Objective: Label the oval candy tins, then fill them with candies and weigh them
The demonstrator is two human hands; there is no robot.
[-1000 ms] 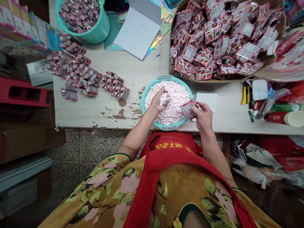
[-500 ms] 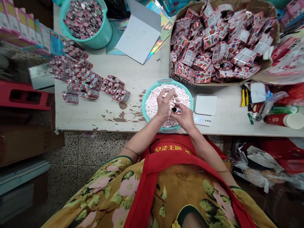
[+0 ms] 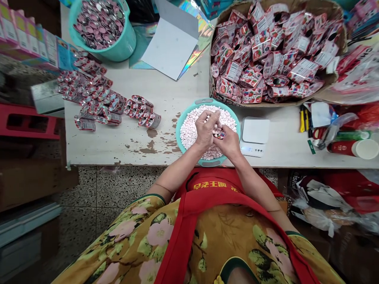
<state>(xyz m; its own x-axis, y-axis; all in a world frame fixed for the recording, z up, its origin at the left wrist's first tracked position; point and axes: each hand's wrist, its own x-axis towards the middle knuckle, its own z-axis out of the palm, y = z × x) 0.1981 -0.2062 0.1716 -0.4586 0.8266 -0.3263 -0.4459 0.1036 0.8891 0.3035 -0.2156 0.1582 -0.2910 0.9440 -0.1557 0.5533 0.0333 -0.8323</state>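
Observation:
My left hand is curled round some small pale pink candies, a few of them showing at its fingers. Just below those fingers, my right hand grips a small printed container, with candies at its opening. Both hands are over a turquoise basin heaped with the same candies. How much the container holds is hidden by the fingers. Right of the basin lies a white digital scale with a lit display.
A cardboard box full of printed strawberry containers stands back right. More containers are grouped at the left on the worn white table. A turquoise bucket holds round metallic lids. Cutters and a cup lie at right.
My left hand has tilted and closed in over the container in my right hand. The container's dark opening, visible before, is now covered by candies and fingers. The view has shifted slightly.

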